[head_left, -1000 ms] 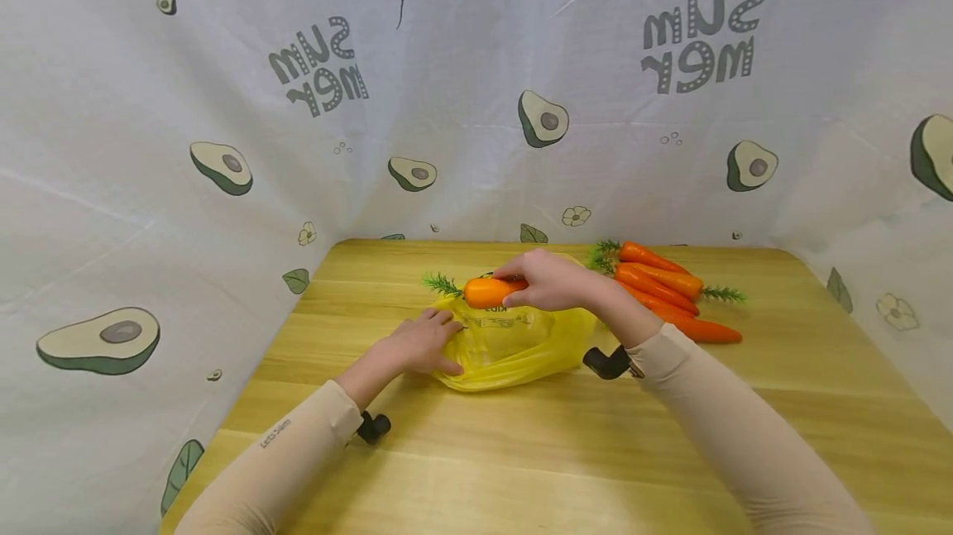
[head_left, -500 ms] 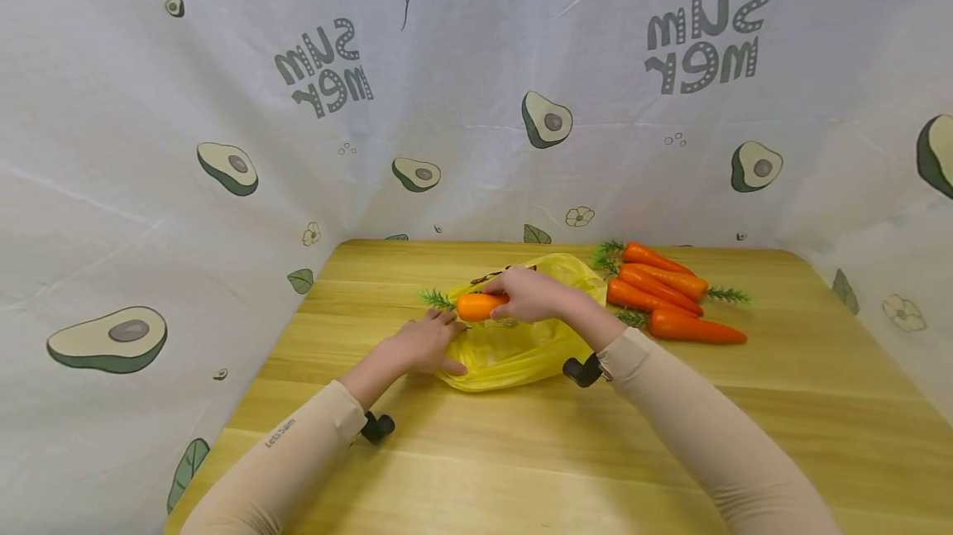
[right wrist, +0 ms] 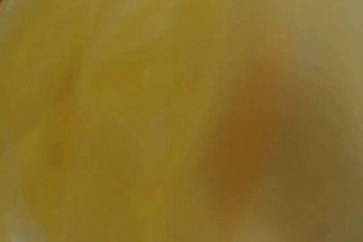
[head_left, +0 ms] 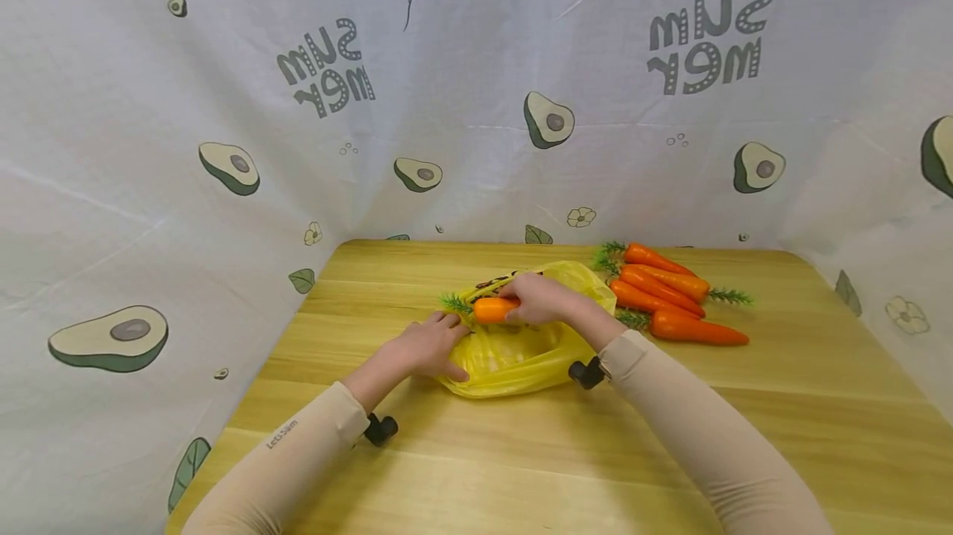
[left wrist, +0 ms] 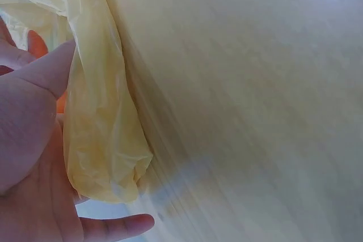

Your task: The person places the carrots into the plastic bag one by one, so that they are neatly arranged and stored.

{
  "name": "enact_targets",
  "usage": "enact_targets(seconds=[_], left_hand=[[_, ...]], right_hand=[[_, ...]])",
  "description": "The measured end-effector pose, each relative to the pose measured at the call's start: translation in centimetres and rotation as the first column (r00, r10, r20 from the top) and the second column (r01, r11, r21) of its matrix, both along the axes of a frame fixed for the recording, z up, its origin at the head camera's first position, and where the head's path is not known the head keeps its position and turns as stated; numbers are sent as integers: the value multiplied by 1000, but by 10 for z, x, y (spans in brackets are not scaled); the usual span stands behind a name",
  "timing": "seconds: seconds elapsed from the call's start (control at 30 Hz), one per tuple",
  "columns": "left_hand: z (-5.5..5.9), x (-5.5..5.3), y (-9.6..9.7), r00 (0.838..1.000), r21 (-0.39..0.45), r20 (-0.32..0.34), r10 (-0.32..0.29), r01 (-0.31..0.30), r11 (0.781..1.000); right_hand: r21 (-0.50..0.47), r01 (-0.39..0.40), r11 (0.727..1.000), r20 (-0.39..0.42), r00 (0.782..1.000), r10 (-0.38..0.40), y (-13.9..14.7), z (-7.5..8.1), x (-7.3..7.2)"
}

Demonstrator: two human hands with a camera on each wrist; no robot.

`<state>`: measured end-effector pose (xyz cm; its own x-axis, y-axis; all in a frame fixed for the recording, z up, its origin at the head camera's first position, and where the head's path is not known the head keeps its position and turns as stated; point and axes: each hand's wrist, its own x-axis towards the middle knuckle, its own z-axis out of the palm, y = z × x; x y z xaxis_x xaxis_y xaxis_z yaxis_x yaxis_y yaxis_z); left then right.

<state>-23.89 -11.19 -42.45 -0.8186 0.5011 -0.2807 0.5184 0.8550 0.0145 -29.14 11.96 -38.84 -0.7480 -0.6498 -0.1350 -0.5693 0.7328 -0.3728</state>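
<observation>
My right hand (head_left: 542,298) grips an orange carrot (head_left: 491,309) by its body, low over the mouth of a yellow plastic bag (head_left: 514,370). The carrot's green leafy top (head_left: 456,303) points left, and its tip is hidden by the hand. At the bag's left edge, my left hand (head_left: 428,346) rests with spread fingers, its thumb toward the front rim. The left wrist view has that thumb reaching in behind the bag film (left wrist: 102,111), with one finger (left wrist: 119,228) straight below. Blurred yellow film (right wrist: 130,106) fills the right wrist view.
Several carrots (head_left: 696,328) lie in a pile right of the bag, tops pointing different ways. They rest on a wooden table (head_left: 506,469). A white curtain (head_left: 462,64) printed with avocados stands behind and around the table.
My right hand has brought the carrot left and down toward the bag mouth, then slightly right again. The bag's far rim has come into view. My left hand stays about where it was.
</observation>
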Motion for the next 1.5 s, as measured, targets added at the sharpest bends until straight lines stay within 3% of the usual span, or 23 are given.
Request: enact_targets(seconds=[0.43,0.8,1.23,1.5], left_hand=[[3,7,6,1000,-56,-12,3,-3,998],[3,10,8,999,-61,-32,-8,6,998],[5,14,10,1000,-84,-17,6,-7,996],[7,15,11,1000,-102,-15,5,-6,995]], right_hand=[[-28,103,994,-64,992,-105,4,-14,-10],[-41,202,979,-169,964,-206,1,-27,-16],[8,273,962,-232,936,-264,1,-42,-22],[52,299,953,-265,924,-276,-2,-44,-21]])
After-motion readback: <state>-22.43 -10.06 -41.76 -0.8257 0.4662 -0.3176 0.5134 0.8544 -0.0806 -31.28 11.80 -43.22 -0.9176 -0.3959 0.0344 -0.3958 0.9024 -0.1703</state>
